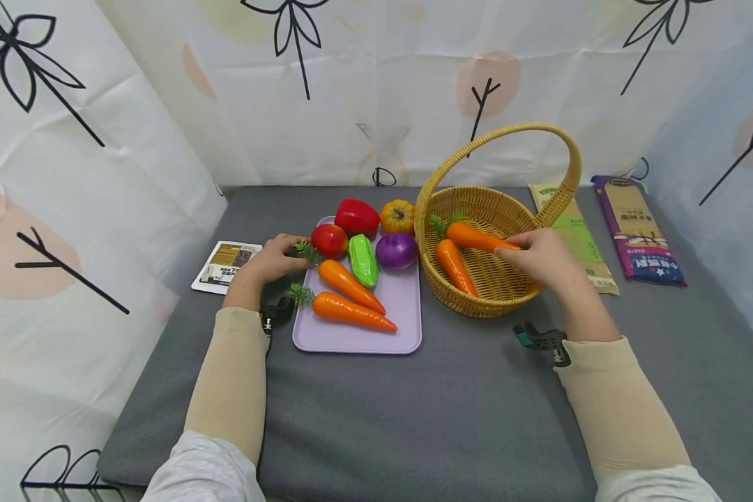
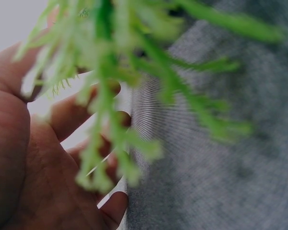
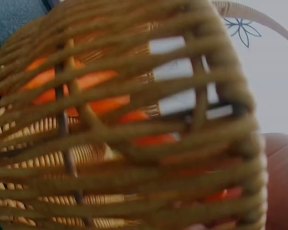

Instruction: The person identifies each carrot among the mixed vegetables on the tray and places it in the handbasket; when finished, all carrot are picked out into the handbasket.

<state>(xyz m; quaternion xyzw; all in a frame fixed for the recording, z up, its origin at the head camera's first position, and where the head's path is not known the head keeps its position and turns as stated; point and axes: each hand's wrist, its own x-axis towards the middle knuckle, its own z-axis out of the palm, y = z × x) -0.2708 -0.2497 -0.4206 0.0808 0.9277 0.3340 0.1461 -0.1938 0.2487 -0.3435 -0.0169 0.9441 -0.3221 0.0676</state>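
Right hand (image 1: 542,258) pinched carrot (image 1: 477,238) by tip, long axis running leftward at basket (image 1: 486,307); left hand (image 1: 270,265), fingers loose, beside leaves (image 1: 307,252).

Tray (image 1: 356,340) left of the basket (image 1: 484,307), two carrots (image 1: 353,312) on it; two packets (image 1: 641,230) to the basket's right

Head view: green packet (image 1: 580,233) partly behind the basket handle (image 1: 574,164); its print too small for me. Left wrist: leaves (image 2: 103,24) blurred, cut by the top edge, covering part of the left hand (image 2: 48,177). Right wrist: basket weave (image 3: 134,179) blurred, hiding most of the carrots (image 3: 108,104); right hand (image 3: 283,177) cropped at the edge.
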